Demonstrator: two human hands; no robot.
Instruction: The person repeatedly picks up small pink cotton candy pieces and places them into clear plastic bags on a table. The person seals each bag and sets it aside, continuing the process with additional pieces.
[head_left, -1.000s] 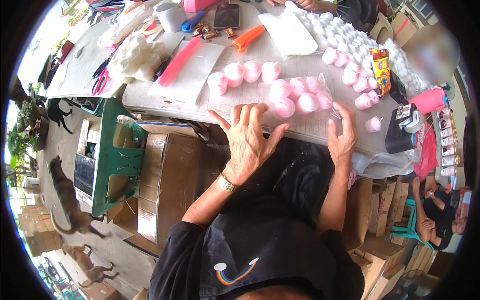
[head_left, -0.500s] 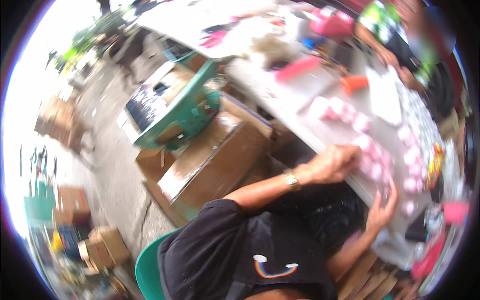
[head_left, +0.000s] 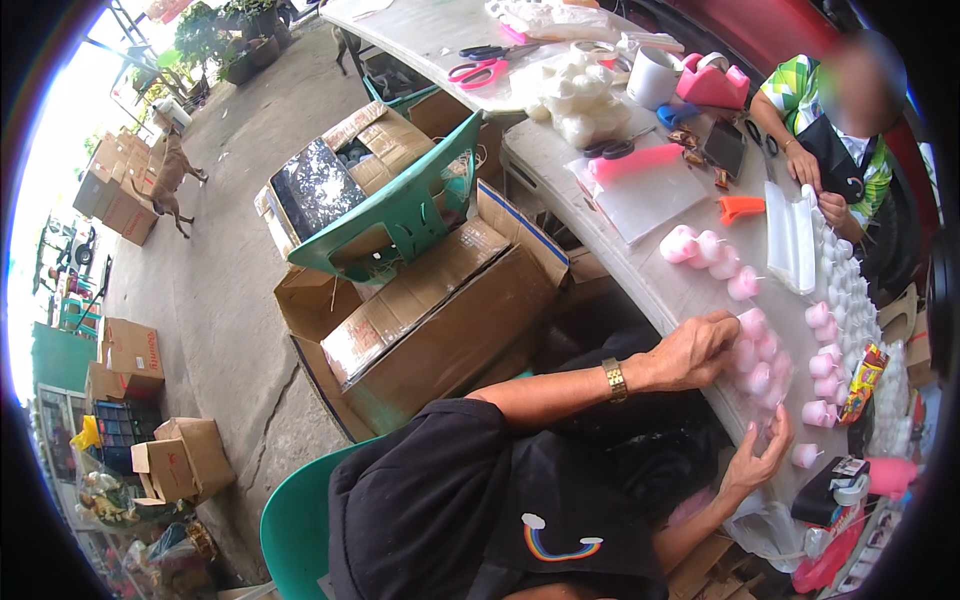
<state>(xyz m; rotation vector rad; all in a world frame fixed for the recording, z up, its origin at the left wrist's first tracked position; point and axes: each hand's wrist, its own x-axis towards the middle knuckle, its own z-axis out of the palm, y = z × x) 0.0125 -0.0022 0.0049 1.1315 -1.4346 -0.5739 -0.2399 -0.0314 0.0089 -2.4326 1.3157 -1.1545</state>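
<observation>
A clear plastic bag of small pink candles [head_left: 762, 360] lies on the table in front of me. My left hand [head_left: 695, 352], with a gold watch on its wrist, is closed in a pinch at the bag's left upper edge. At the bag's near end is my right hand [head_left: 760, 455], its thumb and fingers apart and the fingertips by the plastic. Loose pink candles [head_left: 708, 248] with white wicks stand in a line beyond the bag. More pink candles [head_left: 826, 372] form a row to its right.
White candles [head_left: 848, 270] stand in rows at the right. Clear plastic sheets [head_left: 650, 205], pink scissors [head_left: 478, 73], an orange tool [head_left: 740, 208] and a pink tape dispenser [head_left: 712, 82] lie farther along. A co-worker [head_left: 830, 140] sits across. Cardboard boxes [head_left: 450, 310] flank the table's left side.
The view has steadied and turned slightly, so the scene sits a little differently in it. Both hands stay at the bag of pink candles, left pinching, right with fingers spread.
</observation>
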